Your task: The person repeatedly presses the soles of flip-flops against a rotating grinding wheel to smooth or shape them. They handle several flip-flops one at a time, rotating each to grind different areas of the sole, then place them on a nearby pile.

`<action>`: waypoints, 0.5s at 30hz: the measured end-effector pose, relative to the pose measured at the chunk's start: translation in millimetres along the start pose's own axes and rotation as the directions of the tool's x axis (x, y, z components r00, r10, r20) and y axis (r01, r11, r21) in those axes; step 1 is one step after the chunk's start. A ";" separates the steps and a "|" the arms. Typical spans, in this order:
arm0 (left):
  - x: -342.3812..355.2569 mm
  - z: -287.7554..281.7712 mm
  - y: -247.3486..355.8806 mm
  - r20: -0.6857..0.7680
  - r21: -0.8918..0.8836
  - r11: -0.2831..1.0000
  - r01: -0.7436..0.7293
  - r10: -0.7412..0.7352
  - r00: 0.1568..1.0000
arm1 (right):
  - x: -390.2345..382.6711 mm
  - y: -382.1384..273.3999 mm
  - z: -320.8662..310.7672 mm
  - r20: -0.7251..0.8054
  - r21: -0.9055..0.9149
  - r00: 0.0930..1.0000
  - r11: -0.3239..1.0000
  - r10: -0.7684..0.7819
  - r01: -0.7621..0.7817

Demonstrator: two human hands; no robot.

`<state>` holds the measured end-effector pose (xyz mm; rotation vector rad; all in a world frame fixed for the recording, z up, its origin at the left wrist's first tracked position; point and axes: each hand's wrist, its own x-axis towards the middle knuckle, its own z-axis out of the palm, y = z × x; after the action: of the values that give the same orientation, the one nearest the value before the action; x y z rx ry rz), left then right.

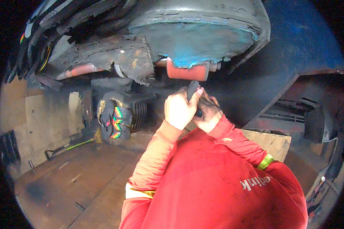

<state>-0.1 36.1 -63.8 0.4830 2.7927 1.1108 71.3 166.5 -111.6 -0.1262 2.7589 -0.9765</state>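
Observation:
My left hand (178,108) is closed with its thumb pressed along a short dark grey block-like piece (193,89), whose exact kind I cannot make out. Right beside it, my right hand (210,108), smeared with black grime, has its fingers curled in against the left; what lies inside them is hidden. Both hands are raised together just below a red cylinder (187,72) with a pale rim. Over that cylinder hangs a ragged-edged panel (195,42) stained bright blue.
Torn dark sheeting (114,53) hangs at the upper left, and a dark blue wall (290,42) rises on the right. A black bundle with coloured chevrons (116,118) stands left of my arms. A yellow-green handled tool (70,147) lies on the brown floor (91,175). Behind my right arm is a wooden board (273,143).

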 end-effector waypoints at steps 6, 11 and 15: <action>-2.1 -5.8 -3.7 -0.020 -0.060 0.998 -0.015 0.014 1.000 | -1.6 -8.7 -8.8 0.025 0.051 0.999 0.998 -0.023 0.022; 2.6 -9.6 -17.2 -0.030 -0.046 0.999 -0.020 0.018 0.999 | 7.1 -12.3 -2.2 -0.192 0.375 0.973 0.906 -0.131 0.196; 18.5 -3.2 -24.1 0.070 0.035 0.994 0.100 -0.102 0.992 | 21.3 -12.9 -7.7 -0.050 0.509 0.998 0.859 -0.043 0.062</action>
<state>-24.4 23.5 -77.4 0.3718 2.7429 1.0100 48.9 158.0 -101.2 -0.0970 2.4294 -1.7001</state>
